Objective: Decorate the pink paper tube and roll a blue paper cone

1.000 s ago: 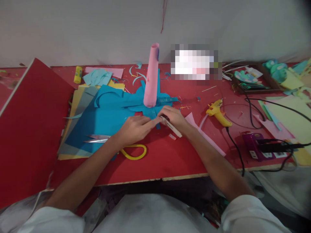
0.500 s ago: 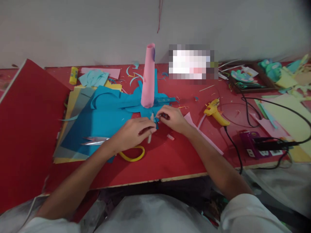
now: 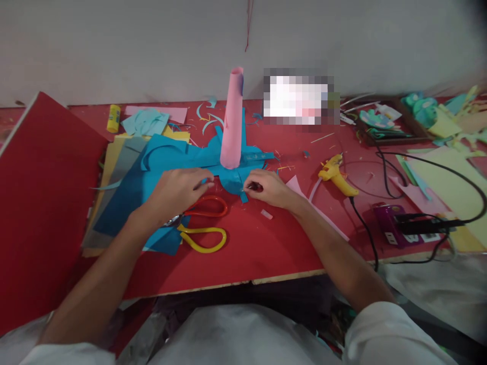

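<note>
My left hand (image 3: pixel 183 188) hovers over blue paper (image 3: pixel 173 158), just above the scissors (image 3: pixel 205 241) with red and yellow handles. Its thumb and fingers are apart, and no object shows between them. My right hand (image 3: pixel 268 188) is closed in a pinch at the front edge of the blue paper cutout (image 3: pixel 230 181); what it grips is too small to make out. A tall pink paper tube (image 3: pixel 232 124) stands upright on the cutout, behind both hands. A small pale pink piece (image 3: pixel 267 214) lies near my right hand.
A yellow glue gun (image 3: pixel 338 175) with its cord lies to the right, near a purple box (image 3: pixel 390 225). A brown tray (image 3: pixel 413 119) is farther back. A glue stick (image 3: pixel 113 118) stands back left. A red board (image 3: pixel 45 203) leans at the left.
The pale stick, first at my right hand and then at my left, is out of sight. My left hand has moved left, uncovering the red scissor handle. My right hand stays by the cutout.
</note>
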`<state>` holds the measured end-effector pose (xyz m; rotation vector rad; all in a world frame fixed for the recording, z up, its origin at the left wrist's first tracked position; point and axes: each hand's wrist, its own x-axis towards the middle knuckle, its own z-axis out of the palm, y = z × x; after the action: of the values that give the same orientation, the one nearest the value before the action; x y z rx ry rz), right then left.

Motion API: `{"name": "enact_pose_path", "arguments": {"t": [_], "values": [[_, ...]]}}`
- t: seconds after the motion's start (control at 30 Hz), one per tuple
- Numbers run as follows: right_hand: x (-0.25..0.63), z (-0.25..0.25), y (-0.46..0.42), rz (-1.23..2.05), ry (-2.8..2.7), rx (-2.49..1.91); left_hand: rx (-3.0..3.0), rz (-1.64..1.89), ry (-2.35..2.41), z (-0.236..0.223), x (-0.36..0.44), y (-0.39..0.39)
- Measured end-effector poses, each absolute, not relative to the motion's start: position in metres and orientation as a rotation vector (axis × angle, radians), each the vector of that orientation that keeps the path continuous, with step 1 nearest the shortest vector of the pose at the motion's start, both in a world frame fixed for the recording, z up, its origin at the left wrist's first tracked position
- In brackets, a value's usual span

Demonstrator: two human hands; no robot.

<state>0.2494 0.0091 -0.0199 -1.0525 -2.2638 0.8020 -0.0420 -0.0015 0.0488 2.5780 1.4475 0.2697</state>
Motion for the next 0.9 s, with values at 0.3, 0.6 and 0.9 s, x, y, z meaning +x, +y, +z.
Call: {"name": "enact_pose_path", "arguments": {"t": [0.3, 0.6, 0.9], "values": [[0.253, -0.015, 0.008, 0.798, -2.016, -1.017, 2.209, 0.992, 1.199, 0.018, -0.006, 0.066], [0.255, -0.005, 0.009, 0.698, -1.786, -1.028, 2.233, 1.091, 1.152, 0.023, 0.02, 0.091], [0.256, -0.001, 0.008, 0.683, -1.798, -1.03, 2.259, 1.295, 1.252, 0.017, 0.025, 0.085]]}}
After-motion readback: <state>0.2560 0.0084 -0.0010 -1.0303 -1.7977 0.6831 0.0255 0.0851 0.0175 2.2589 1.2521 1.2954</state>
